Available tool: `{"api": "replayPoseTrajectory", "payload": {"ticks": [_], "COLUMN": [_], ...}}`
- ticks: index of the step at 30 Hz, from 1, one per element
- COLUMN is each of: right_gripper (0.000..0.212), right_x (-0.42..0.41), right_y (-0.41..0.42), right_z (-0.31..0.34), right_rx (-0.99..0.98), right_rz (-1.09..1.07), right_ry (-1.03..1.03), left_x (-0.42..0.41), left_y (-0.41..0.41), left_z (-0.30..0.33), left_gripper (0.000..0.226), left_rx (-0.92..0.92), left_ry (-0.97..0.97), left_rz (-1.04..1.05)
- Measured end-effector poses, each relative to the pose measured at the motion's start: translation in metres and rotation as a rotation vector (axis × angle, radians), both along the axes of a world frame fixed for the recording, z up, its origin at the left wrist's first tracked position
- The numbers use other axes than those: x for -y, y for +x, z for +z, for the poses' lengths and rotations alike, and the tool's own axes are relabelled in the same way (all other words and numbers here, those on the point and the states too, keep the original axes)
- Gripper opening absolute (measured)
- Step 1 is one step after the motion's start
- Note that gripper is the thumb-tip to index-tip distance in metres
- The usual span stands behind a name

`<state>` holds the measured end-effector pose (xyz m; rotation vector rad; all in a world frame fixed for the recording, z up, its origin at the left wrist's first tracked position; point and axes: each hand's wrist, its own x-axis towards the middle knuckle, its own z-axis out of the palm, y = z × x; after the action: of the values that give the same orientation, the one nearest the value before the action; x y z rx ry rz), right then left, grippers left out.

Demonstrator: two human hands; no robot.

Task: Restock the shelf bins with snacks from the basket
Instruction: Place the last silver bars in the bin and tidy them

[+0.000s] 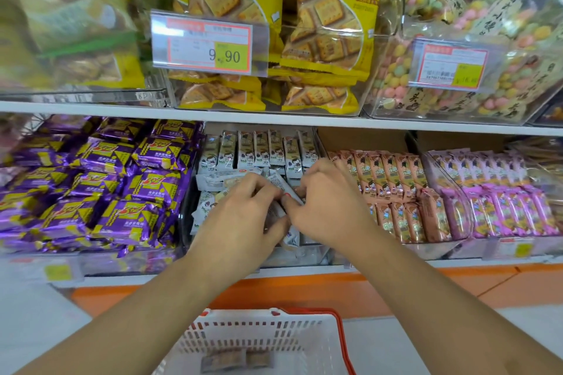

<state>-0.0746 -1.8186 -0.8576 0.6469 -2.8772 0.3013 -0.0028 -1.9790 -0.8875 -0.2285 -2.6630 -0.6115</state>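
Both my hands reach into the clear middle bin (307, 256) on the lower shelf, which holds white-grey snack packets (262, 149) standing in rows at the back and lying loose in front. My left hand (240, 216) has its fingers curled around loose white packets (219, 181). My right hand (326, 201) pinches a white packet (281, 184) between thumb and fingers, close against my left hand. Below, the white basket (259, 335) with a red handle holds two or three small brown packets (224, 359) on its bottom.
Purple-and-yellow packets (100, 186) fill the bin to the left. Brown-pink packets (393, 189) and pink packets (499, 192) stand in bins to the right. The upper shelf carries yellow biscuit bags (320, 24), a bin of pastel balls (463, 76) and price tags (210, 46).
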Motion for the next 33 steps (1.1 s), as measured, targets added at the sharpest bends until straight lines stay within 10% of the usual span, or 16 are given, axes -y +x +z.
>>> {"api": "replayPoseTrajectory", "payload": {"ticks": [16,33], "right_gripper": [0.027,0.067], "right_x": [-0.028,-0.018], "right_y": [0.012,0.016], "right_z": [-0.016,0.002], "right_rx": [0.107,0.007], "right_rz": [0.255,0.216], "right_ry": [-0.384,0.084], "left_x": [-0.006,0.004], "left_y": [-0.008,-0.010], "left_z": [0.010,0.015], "left_gripper": [0.034,0.033], "left_rx": [0.108,0.162], "left_ry": [0.028,0.016], "left_rz": [0.079,0.051]}}
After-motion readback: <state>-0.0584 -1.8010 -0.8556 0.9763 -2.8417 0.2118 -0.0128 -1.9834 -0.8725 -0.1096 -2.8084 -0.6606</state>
